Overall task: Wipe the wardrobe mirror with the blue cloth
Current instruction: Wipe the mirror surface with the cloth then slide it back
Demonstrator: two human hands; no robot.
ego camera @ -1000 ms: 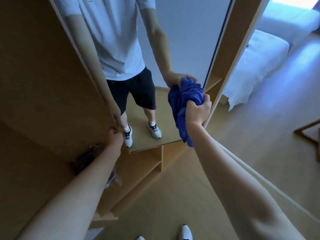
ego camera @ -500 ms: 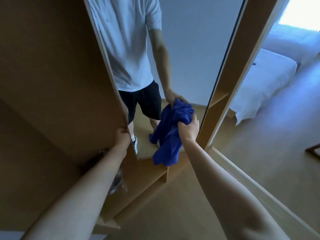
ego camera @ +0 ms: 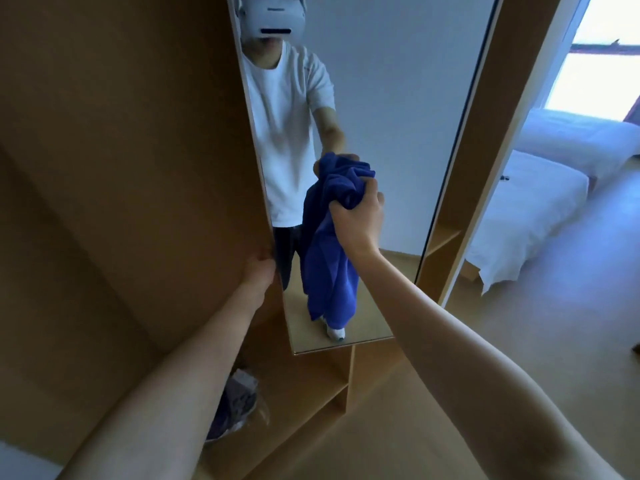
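The right hand (ego camera: 358,220) clenches a bunched blue cloth (ego camera: 329,258) against the mirror (ego camera: 398,133) — the rest hangs loose. The left hand (ego camera: 258,271) grips the door edge (ego camera: 258,168).

Blue cloth (ego camera: 329,244), tan wood wardrobe (ego camera: 121,168), white bed (ego camera: 526,216)

A bedroom: white bed (ego camera: 526,216), wooden wardrobe (ego camera: 121,168) (mirror-fronted), window (ego camera: 599,64).

- cloth (ego camera: 329,244) in right hand (ego camera: 358,221), against mirror (ego camera: 398,116)
- left hand (ego camera: 258,271) on mirror edge, 9 o'clock of cloth
- bed (ego camera: 526,216) at 3 o'clock
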